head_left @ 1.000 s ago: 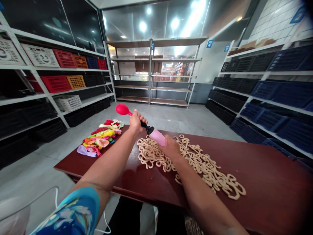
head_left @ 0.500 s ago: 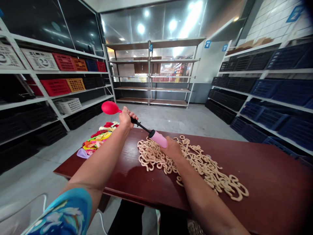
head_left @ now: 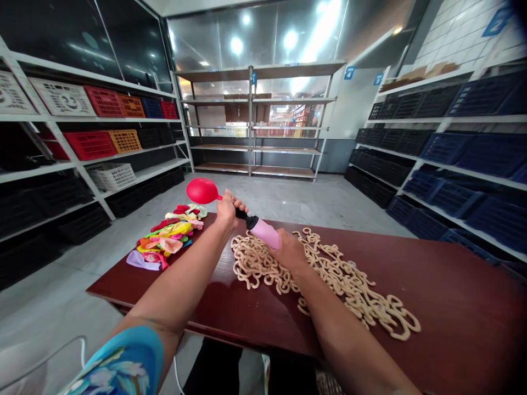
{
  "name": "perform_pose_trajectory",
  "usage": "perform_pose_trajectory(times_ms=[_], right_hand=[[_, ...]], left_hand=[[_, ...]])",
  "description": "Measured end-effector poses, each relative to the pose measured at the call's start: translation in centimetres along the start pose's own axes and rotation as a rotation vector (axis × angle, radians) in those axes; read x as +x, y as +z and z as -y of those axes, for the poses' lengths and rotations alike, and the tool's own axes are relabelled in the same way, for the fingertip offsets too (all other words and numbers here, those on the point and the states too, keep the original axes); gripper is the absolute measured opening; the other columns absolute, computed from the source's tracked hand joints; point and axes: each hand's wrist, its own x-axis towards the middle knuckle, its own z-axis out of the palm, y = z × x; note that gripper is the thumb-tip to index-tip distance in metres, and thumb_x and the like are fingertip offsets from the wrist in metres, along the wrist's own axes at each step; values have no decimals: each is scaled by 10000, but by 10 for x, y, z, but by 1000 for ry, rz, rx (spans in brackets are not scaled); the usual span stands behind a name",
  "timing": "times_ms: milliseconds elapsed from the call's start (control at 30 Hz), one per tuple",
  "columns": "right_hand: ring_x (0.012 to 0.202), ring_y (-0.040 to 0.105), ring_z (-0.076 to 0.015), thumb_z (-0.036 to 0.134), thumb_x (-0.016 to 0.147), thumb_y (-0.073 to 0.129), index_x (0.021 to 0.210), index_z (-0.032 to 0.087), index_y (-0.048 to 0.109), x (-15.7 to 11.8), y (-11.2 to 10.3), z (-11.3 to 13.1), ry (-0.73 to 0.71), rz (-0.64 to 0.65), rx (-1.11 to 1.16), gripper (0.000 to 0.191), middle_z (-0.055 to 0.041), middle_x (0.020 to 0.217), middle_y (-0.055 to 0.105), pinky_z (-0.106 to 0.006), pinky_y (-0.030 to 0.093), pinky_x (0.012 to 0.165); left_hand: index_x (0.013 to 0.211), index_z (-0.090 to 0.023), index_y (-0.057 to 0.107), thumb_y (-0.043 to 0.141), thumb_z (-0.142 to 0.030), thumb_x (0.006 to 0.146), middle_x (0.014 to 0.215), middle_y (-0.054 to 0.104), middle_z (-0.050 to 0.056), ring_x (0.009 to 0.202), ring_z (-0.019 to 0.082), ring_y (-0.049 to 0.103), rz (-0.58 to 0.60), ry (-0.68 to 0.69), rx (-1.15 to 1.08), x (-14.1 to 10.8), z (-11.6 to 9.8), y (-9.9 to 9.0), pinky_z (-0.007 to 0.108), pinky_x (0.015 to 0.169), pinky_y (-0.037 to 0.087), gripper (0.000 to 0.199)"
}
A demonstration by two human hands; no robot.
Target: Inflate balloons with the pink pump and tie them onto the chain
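Red and swollen, the balloon [head_left: 202, 191] in the head view sits at the left hand [head_left: 229, 209], whose fingers clamp the pump's black end, while the right hand's [head_left: 289, 248] fingers wrap the pink pump [head_left: 265, 232] above the bench [head_left: 436, 274].

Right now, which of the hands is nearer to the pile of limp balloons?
Left: the left hand is just right of the pile of limp balloons, on the pump's black handle; the right hand is farther right, gripping the pink barrel.
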Motion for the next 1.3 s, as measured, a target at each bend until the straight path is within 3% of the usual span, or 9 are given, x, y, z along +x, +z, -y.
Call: perform_pose_trajectory(times_ms=[233, 333, 533, 700, 867, 967, 1200, 1300], right_hand=[[805, 579, -187, 366, 723, 612, 970, 212, 522, 5, -4, -7, -14, 1, -26, 305, -45, 892, 634, -267, 333, 628], [797, 580, -185, 359, 726, 612, 955, 211, 516, 5, -2, -10, 5, 14, -29, 289, -44, 894, 634, -266, 334, 626], [771, 584, -198, 348, 712, 626, 944, 193, 512, 2, 4, -9, -6, 2, -56, 302, -51, 860, 632, -275, 339, 623], [785, 587, -195, 388, 741, 605, 1028, 194, 505, 0, 3, -1, -31, -40, -30, 360, -51, 856, 631, -277, 350, 645], [768, 588, -197, 402, 747, 604, 982, 178, 529, -1, -4, 5, 7, -16, -35, 333, -62, 834, 632, -277, 353, 636], [775, 588, -194, 398, 737, 617, 991, 188, 539, 0, -8, 5, 25, 2, -41, 339, -59, 845, 634, -275, 353, 637], [806, 579, -200, 331, 717, 607, 985, 205, 540, 7, -8, -13, -7, -9, -61, 303, -47, 882, 633, -287, 353, 682], [805, 575, -203, 311, 719, 595, 956, 195, 539, 8, -3, -19, 1, -35, -81, 270, -51, 869, 630, -294, 352, 698]], left_hand=[[576, -207, 277, 403, -478, 869, 424, 269, -59, 335, 108, 349, -69, 70, 7, 19, -54, -9, 258, 398, 380, 419], [574, -207, 268, 421, -486, 861, 429, 272, -59, 335, 103, 346, -81, 78, -6, 23, -64, -14, 253, 398, 376, 429], [576, -203, 269, 403, -471, 875, 433, 264, -63, 341, 100, 354, -72, 66, -20, 12, -46, -14, 244, 405, 376, 423], [565, -200, 279, 439, -496, 853, 434, 288, -59, 347, 102, 376, -18, 13, -4, -3, -17, -5, 250, 415, 380, 443], [553, -200, 271, 443, -525, 843, 428, 288, -55, 361, 104, 391, 20, 8, 15, -14, 1, 4, 247, 420, 390, 468], [559, -201, 280, 443, -525, 843, 430, 298, -53, 357, 105, 384, -6, 3, 4, -10, -4, 3, 247, 411, 384, 461], [574, -202, 293, 408, -478, 872, 434, 291, -55, 350, 110, 375, -87, 57, -6, 14, -48, -9, 258, 414, 394, 422], [566, -204, 276, 421, -498, 859, 434, 285, -55, 346, 110, 370, -89, 69, -11, 18, -57, -12, 263, 411, 392, 439]])
